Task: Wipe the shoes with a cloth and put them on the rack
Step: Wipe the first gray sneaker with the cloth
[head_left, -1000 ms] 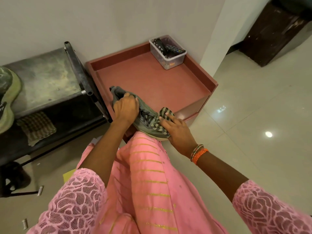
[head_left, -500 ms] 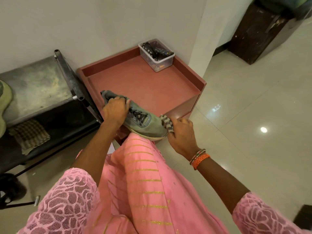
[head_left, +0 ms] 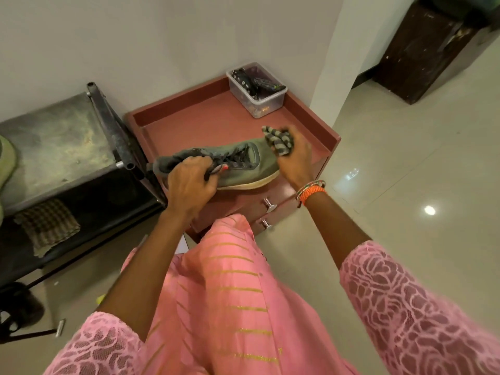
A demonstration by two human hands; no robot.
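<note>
Left hand (head_left: 189, 182) gripping green sneaker (head_left: 243, 165) at its laces, over front edge of red table (head_left: 205, 125). Right hand (head_left: 293, 158) squeezing striped cloth (head_left: 277, 140) against sneaker's toe. Metal rack (head_left: 54, 142) beside table's left edge.

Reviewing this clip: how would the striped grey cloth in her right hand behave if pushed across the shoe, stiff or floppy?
Likely floppy: the striped grey cloth sits bunched and creased in the right hand, so it should mould to the grey-green sneaker. Probably light, since curled fingers alone hold it. It may shift or unfold, as one end sticks out loose.
</note>
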